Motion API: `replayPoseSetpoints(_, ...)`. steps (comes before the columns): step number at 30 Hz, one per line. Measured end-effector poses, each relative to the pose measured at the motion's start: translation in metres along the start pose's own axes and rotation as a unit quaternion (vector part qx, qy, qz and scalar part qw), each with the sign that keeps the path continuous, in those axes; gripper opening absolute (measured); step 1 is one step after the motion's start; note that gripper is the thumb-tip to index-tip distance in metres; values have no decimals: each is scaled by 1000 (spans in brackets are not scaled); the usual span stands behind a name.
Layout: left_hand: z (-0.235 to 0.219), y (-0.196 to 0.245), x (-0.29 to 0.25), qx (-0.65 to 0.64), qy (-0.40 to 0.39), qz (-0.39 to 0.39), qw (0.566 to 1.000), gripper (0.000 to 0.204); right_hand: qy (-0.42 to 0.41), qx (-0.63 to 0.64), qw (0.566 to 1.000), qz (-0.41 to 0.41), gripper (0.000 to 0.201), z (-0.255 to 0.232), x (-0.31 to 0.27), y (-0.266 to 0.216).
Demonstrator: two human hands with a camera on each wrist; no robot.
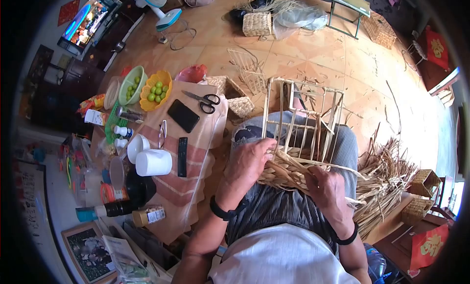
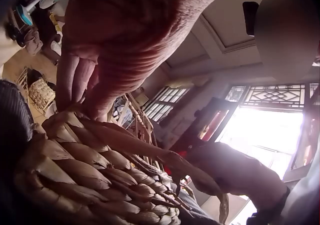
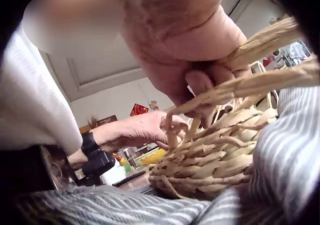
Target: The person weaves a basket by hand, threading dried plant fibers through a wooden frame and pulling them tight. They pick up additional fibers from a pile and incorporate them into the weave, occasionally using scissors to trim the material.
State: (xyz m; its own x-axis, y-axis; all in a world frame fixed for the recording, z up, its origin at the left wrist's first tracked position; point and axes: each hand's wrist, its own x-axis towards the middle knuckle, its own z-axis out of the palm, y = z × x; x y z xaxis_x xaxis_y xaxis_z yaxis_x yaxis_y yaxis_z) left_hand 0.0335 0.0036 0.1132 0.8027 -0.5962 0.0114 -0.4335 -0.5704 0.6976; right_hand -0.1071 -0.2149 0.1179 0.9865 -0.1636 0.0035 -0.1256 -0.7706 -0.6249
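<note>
A rectangular frame of pale sticks (image 1: 298, 122) lies across the person's lap, its near part covered by woven dried leaf (image 1: 281, 174). The left hand (image 1: 250, 161) pinches the corner of the weave; in the left wrist view its fingers point down onto the woven edge (image 2: 85, 160). At the right side of the weave the right hand (image 1: 327, 188) has curled fingers round a leaf strand, and in the right wrist view that hand (image 3: 185, 50) grips strands above the woven rows (image 3: 215, 155). Loose strand ends stick out to the right past this hand.
On the left, a cloth-covered table (image 1: 196, 152) bears scissors (image 1: 208, 103), a phone (image 1: 183, 115), a white cup (image 1: 153, 162) and bowls of green fruit (image 1: 155, 90). Dried leaves (image 1: 387, 176) are heaped at the right. Woven baskets (image 1: 257, 24) and a fan (image 1: 164, 14) stand on the floor beyond.
</note>
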Motion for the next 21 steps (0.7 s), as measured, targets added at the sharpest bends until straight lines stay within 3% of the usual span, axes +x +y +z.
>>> replayPoseSetpoints(2, -1, 5, 1, 32, -1, -10, 999, 37, 15, -3, 999, -29, 14, 8, 5, 1)
replayPoseSetpoints(9, -3, 6, 3, 49, -32, -32, 998, 45, 12, -31, 999, 7, 12, 5, 5, -3)
replayPoseSetpoints(12, -2, 6, 5, 49, -35, -33, 998, 44, 1, 13, 999, -32, 13, 15, 9, 1)
replayPoseSetpoints(15, 0, 1, 3, 71, 2, 39, 997, 38, -22, 72, 997, -13, 11, 19, 12, 5)
replayPoseSetpoints(21, 16, -11, 5, 66, 20, 46, 997, 38, -2, 107, 994, -4, 12, 31, 4, 7)
